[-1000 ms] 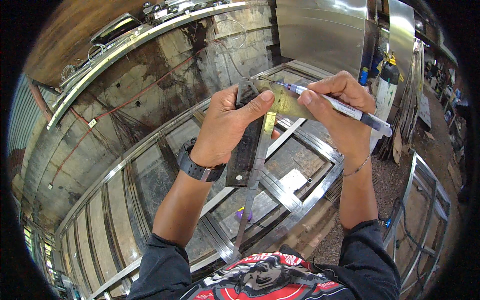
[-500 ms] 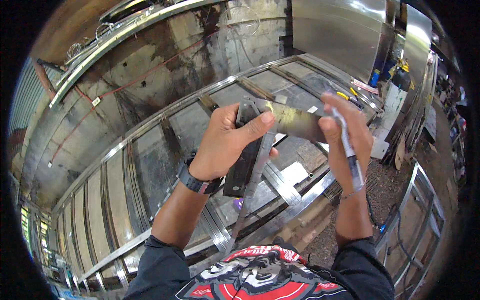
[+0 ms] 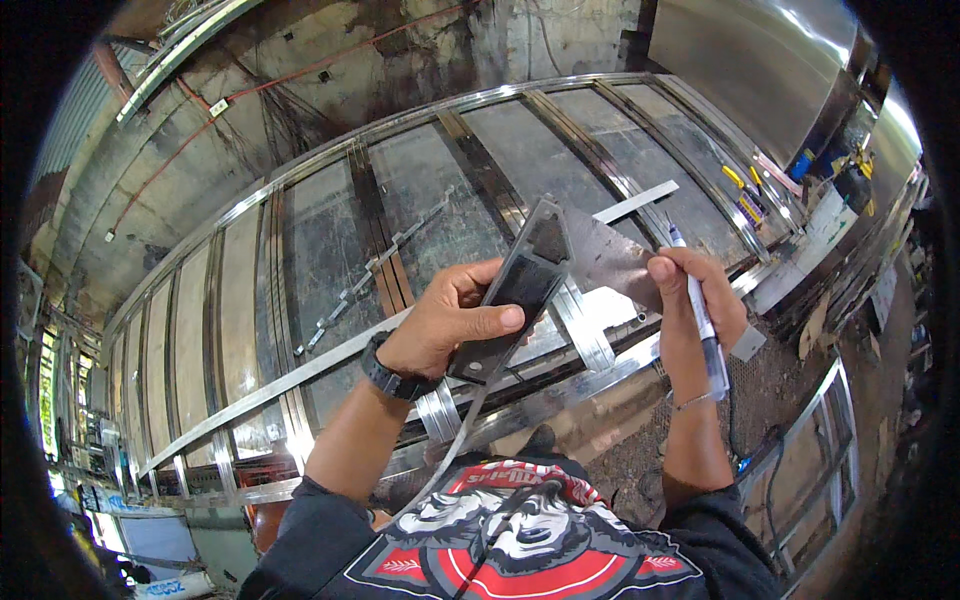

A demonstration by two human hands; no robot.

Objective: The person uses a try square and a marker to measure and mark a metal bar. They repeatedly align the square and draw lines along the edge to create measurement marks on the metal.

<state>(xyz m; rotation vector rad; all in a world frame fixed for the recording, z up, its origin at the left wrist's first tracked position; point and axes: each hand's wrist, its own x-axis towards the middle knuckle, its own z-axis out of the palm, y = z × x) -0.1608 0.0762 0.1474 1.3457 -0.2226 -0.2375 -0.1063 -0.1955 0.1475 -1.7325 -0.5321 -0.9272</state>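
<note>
My left hand, with a watch on its wrist, is closed round a long dark metal bracket held at a tilt, thumb lying along its face. From the bracket's upper end a flat grey metal plate spreads to the right; whether the two are one piece I cannot tell. My right hand grips a white-barrelled marker pen, its thin tip pointing up. The thumb of that hand is at the plate's right edge. A thin grey strip trails below the bracket toward my shirt.
Beneath my hands lies a large metal frame with crossbars over dark sheets. A loose bar rests along it. Yellow-handled tools sit at the right end. Another metal frame leans at lower right. A stained wall stands behind.
My left hand has turned the bracket, so its hollow top end and dark inner face now show. The right hand has steadied at the plate's edge, with the pen sharper. The view has shifted.
</note>
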